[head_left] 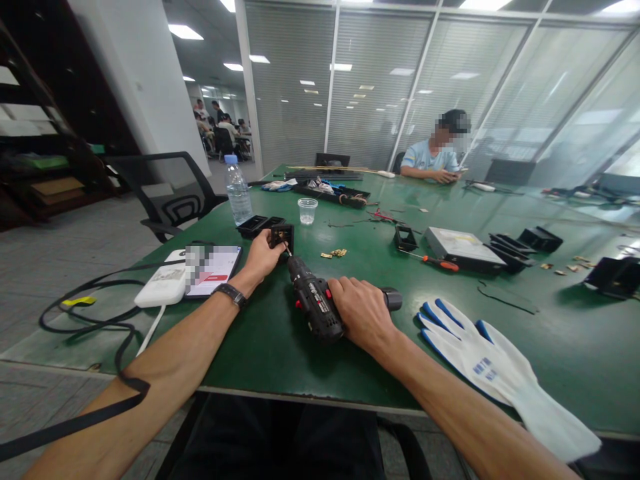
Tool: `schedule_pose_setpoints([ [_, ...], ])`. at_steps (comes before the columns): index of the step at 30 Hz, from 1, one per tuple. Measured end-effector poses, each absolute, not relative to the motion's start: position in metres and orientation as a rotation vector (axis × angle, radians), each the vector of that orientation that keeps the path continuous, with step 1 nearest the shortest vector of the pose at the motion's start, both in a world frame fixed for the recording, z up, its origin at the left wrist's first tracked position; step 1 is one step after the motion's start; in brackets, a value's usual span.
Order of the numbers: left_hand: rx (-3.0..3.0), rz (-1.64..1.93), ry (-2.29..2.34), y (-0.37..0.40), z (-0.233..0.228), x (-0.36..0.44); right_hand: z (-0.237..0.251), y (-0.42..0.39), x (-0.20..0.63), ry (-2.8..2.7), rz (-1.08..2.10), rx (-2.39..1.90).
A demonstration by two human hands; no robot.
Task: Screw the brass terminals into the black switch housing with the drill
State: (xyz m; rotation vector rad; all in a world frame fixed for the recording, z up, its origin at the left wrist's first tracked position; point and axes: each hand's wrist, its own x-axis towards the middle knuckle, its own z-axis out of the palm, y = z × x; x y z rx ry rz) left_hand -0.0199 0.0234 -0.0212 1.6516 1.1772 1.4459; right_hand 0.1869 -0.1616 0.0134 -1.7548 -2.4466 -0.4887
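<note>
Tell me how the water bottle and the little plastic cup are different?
The water bottle is tall with a blue cap on; the plastic cup is short and open on top. The bottle stands nearer the table's left edge, the cup further in. Both are clear and stand upright on the green table.

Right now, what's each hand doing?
Left hand: closed, holding the small black box upright.
Right hand: closed around the cordless screwdriver.

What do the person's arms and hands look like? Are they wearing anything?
Both arms are bare, with no sleeves showing. The left hand has no glove, and a dark watch with a dark band goes round its wrist. The right hand is bare too, with no watch or ring showing.
</note>
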Motion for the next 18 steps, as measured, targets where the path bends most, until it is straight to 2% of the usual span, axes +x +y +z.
schedule_pose_setpoints([
  [18,1.674,1.443,1.193,0.0227,-0.0205,-0.0194,0.0135,-0.1613,0.1863,-2.436,-0.473,-1.749],
])
